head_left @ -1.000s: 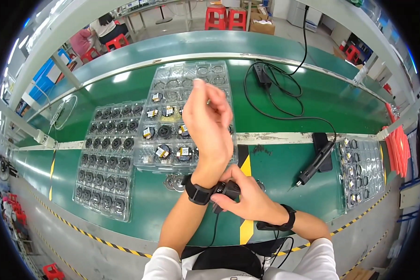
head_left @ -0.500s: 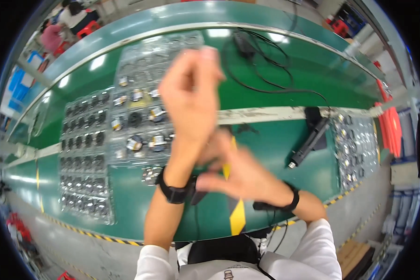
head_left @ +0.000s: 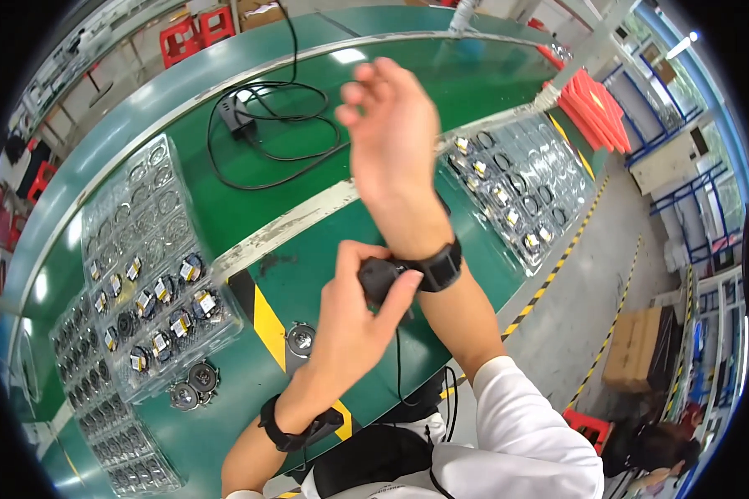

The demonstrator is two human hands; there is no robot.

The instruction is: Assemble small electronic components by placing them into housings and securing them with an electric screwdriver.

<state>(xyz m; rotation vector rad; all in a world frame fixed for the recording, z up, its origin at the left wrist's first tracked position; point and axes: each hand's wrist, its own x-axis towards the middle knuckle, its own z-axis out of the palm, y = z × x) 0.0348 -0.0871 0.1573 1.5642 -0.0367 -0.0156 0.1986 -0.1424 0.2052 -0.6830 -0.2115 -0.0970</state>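
My right hand [head_left: 395,137] is raised over the bench, palm showing, its fingers loosely bent and apart with nothing in them. A black wristband [head_left: 443,268] circles my right wrist. My left hand [head_left: 349,308] reaches across and pinches a dark rounded module [head_left: 378,280] at that band between thumb and fingers. A second black wristband [head_left: 287,428] sits on my left wrist. Beside my left hand a round metal-and-black part [head_left: 301,339] lies on the green bench. Two similar round parts [head_left: 202,378] lie further left, beside a clear tray.
Clear plastic trays [head_left: 216,333] with round parts lie at left; another tray [head_left: 520,187] is at right. A black box [head_left: 237,116] with looped cable lies at the back. Red sheets [head_left: 592,112] are stacked far right. Striped tape [head_left: 270,324] crosses the bench. A person [head_left: 653,449] is at lower right.
The view has turned right. My left hand, raised before, has come down to my right wrist and gripped the module there. My right hand has risen away from near my left wrist.
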